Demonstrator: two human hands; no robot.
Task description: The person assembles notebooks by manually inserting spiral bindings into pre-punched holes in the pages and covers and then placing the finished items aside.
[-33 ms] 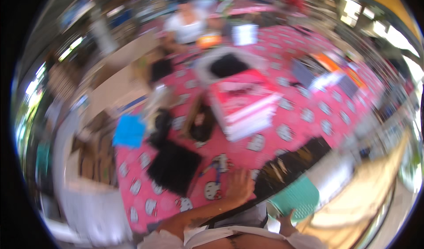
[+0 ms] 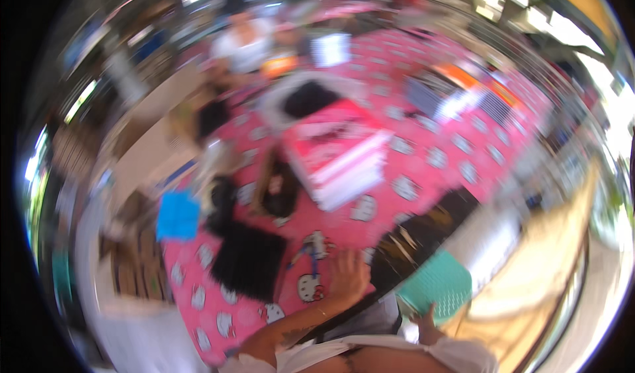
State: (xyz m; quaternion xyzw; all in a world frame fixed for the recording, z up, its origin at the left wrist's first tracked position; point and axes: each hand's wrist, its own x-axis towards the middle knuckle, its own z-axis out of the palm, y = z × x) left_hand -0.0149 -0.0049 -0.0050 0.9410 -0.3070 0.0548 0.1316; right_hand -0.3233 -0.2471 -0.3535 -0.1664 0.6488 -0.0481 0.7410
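My left hand [image 2: 349, 282] lies flat on the pink patterned tablecloth [image 2: 405, 188], fingers spread, near the table's front edge. Just left of it is a small blue-handled tool [image 2: 313, 260], too blurred to name. Close by on the right, a long black strip with brown, shiny patches [image 2: 423, 241] runs along the edge. Below the table edge, my right hand [image 2: 426, 323] is beside a green plastic seat [image 2: 440, 287]. Its fingers look apart, and whether they touch the seat is unclear. A black bristly or fringed bundle [image 2: 248, 260] lies farther left.
A pink-and-white box [image 2: 337, 151] stands mid-table, with an open brown case [image 2: 278, 184] beside it. A bright blue square [image 2: 178, 215] and cardboard boxes [image 2: 155, 138] are at left. Orange and grey packs [image 2: 456, 85] lie far right. Another person [image 2: 243, 45] sits across the table.
The whole scene has shifted left in the view, blurred by head motion. My left hand stays flat on the cloth, and my right hand stays by the green seat.
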